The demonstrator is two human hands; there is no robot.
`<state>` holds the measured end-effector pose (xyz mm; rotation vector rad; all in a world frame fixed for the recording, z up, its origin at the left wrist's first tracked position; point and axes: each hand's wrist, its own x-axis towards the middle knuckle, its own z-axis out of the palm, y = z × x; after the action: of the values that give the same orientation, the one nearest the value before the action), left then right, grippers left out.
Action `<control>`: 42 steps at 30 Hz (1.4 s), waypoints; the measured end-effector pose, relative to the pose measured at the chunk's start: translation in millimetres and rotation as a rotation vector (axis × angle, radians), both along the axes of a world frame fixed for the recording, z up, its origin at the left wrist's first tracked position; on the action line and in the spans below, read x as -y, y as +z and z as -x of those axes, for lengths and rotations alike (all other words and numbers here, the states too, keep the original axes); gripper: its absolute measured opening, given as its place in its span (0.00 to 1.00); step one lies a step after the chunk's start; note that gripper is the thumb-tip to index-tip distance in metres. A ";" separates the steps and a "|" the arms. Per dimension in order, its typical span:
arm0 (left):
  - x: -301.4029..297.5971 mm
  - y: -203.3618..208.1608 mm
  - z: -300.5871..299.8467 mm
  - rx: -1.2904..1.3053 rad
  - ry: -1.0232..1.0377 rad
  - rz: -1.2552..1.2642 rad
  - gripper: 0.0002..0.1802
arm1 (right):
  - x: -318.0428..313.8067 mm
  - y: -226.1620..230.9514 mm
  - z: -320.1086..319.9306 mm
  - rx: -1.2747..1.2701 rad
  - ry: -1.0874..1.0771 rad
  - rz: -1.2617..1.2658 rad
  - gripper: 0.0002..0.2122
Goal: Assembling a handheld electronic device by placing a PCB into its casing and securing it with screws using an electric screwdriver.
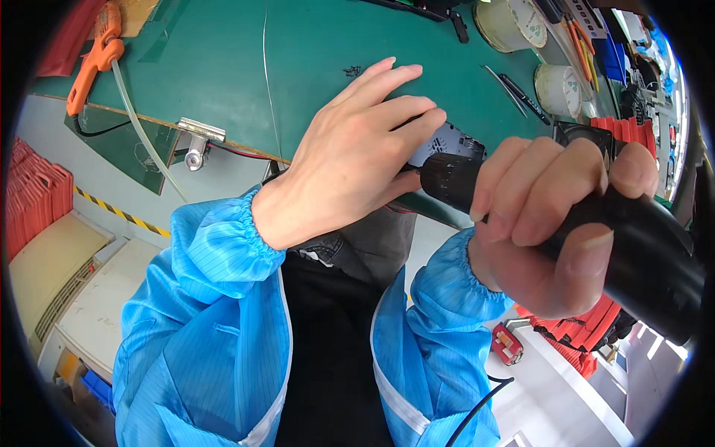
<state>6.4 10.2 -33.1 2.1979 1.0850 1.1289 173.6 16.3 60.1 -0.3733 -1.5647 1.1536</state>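
Observation:
My right hand (547, 216) is wrapped around a black electric screwdriver (648, 261), which lies slantwise with its ribbed nose toward my left hand. My left hand (357, 145) reaches over the bench edge with its fingers stretched and apart, the thumb close beside the screwdriver's nose. Between the left fingertips and the screwdriver shows part of a grey plate (450, 141) with small holes and a black edge. The rest of that plate and the screwdriver's tip are hidden by my hands. Several small dark screws (352, 71) lie on the green mat (223, 67) beyond my left hand.
An orange glue gun (97, 59) lies at the far left, and a metal clip (199, 140) grips the bench edge. Tweezers (504, 89), a black pen (525, 97) and tape rolls (510, 24) lie at the right. Red bins (33, 194) stand beyond the bench's left side.

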 end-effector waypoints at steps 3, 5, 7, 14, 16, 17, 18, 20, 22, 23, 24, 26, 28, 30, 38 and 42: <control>0.6 -2.2 0.4 -0.003 0.009 -0.002 0.40 | 8.7 -0.3 16.0 0.018 -0.139 0.022 0.16; 1.3 -2.9 0.7 -0.002 0.014 -0.004 0.40 | 10.7 0.8 23.0 0.041 -0.243 0.047 0.15; 1.8 -2.7 0.1 0.001 0.010 0.001 0.40 | 10.6 0.8 24.8 0.045 -0.272 0.047 0.14; 1.6 -1.1 -0.9 -0.016 0.008 -0.006 0.41 | 11.1 0.4 27.8 0.066 -0.349 0.030 0.14; 1.2 -0.8 -0.4 -0.016 0.007 -0.006 0.41 | 8.7 -0.5 25.0 0.085 -0.309 0.018 0.14; 1.3 -1.1 -0.1 -0.017 0.008 -0.010 0.41 | 8.3 -1.1 24.5 0.093 -0.289 0.012 0.15; 1.7 -1.9 0.3 -0.012 0.006 -0.009 0.41 | 8.6 -2.0 24.6 0.092 -0.287 0.009 0.15; 1.9 -2.5 1.3 -0.004 0.004 -0.008 0.41 | 8.5 -3.9 25.2 0.054 -0.268 -0.005 0.15; 1.7 -1.0 2.5 -0.006 -0.002 -0.012 0.41 | 5.7 -2.3 23.3 0.034 -0.252 -0.015 0.15; 1.7 -0.4 3.3 -0.009 -0.012 -0.011 0.41 | 2.1 1.2 16.5 -0.027 -0.136 -0.007 0.15; 1.4 0.0 4.1 -0.012 -0.021 -0.010 0.41 | -2.3 5.5 8.1 -0.087 -0.020 0.002 0.15; 0.1 1.1 -0.7 0.002 -0.037 -0.014 0.41 | -5.7 19.3 -5.9 -0.145 0.086 0.009 0.15; 1.5 0.5 -0.7 0.021 -0.048 -0.011 0.42 | -8.1 38.5 -11.2 -0.263 -0.056 0.008 0.14; 2.2 1.9 1.3 0.007 -0.051 -0.008 0.41 | -24.9 44.6 -14.1 -0.254 -0.089 -0.003 0.14; 0.2 6.0 0.7 -0.018 -0.038 -0.038 0.36 | -71.1 -13.2 36.4 -0.179 -0.267 0.046 0.07; 0.2 6.2 1.4 -0.012 -0.039 -0.036 0.35 | -72.7 -19.4 49.6 -0.212 -0.314 0.056 0.06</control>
<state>5.0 9.9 -26.9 2.2463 1.0298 1.1289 124.0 89.0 40.7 -0.4977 -1.2403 0.9600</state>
